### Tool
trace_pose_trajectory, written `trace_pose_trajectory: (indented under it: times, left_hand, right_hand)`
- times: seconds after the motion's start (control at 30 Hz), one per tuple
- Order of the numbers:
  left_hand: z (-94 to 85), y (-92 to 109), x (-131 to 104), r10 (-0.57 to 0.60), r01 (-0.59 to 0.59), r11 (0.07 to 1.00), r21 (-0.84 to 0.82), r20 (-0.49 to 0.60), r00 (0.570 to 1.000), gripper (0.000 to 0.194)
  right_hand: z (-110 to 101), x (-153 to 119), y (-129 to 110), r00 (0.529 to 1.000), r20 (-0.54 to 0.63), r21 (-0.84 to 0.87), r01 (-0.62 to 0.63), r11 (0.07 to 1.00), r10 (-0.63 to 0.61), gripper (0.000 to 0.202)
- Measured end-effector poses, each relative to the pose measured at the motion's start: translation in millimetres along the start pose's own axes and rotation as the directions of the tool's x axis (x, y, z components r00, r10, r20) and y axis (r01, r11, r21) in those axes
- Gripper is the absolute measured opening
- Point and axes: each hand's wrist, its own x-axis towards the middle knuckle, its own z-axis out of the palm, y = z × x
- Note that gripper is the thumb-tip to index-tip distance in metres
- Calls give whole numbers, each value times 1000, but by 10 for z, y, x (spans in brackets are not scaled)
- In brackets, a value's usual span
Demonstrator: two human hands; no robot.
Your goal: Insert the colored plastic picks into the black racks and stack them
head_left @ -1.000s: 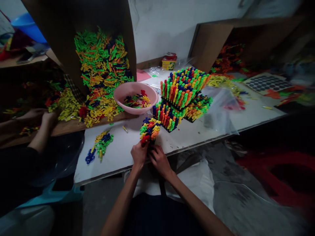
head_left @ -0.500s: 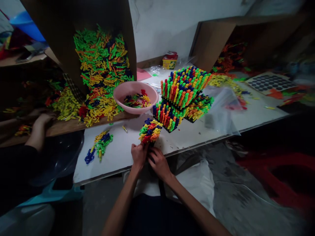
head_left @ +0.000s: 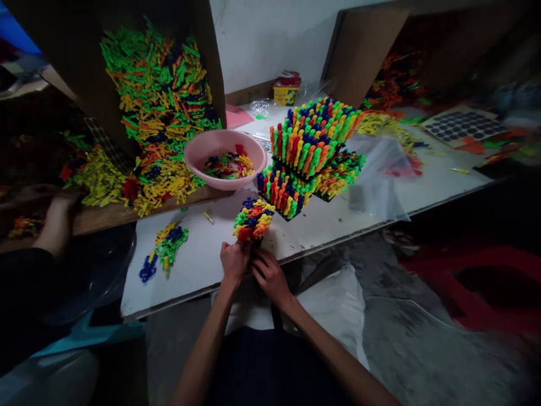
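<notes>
A small block of coloured plastic figures, in blue, yellow, green, red and orange rows, stands at the table's near edge. My left hand is closed at its near left corner, gripping it low down. Close beside it, my right hand has its fingers bent inward under the block's near side; the fingertips are in shadow, and what they hold is hidden. Just beyond stand larger blocks of upright figures, stacked partly on one another. Several loose clusters of figures lie on the table to the left.
A pink bowl with loose figures stands behind. A tipped cardboard box spills a heap of figures. Clear plastic bags and a sheet of dark discs lie right. Another person's hand is at far left.
The view has shifted slightly, so most things sit a little further left and higher in the picture. Both hands stay at the small block, in nearly the same pose.
</notes>
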Motion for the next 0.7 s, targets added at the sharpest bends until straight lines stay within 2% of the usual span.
trace_pose_trajectory:
  times: [0.2,0.43,0.53,0.63,0.7]
  left_hand:
    - [-34,97,-8,-60,58,997,49,33,998,42]
    - [-56,110,-22,-134,137,984,-116,36,990,41]
    - [-25,190,-14,-142,145,985,-99,36,989,43]
    - [-98,176,-14,-86,97,991,-91,114,990,39]
    - [-256,-15,-40,4,29,978,-206,158,987,33]
  right_hand:
    - [7,4,-16,1000,17,-28,-19,999,20,25]
    - [14,-6,46,999,5,-73,40,997,-40,25]
    - [65,-48,128,997,-17,-90,71,993,-73,28]
    - [74,-45,159,995,-27,-88,94,992,-96,30]
    - [48,-25,147,996,-15,-69,87,994,-88,31]
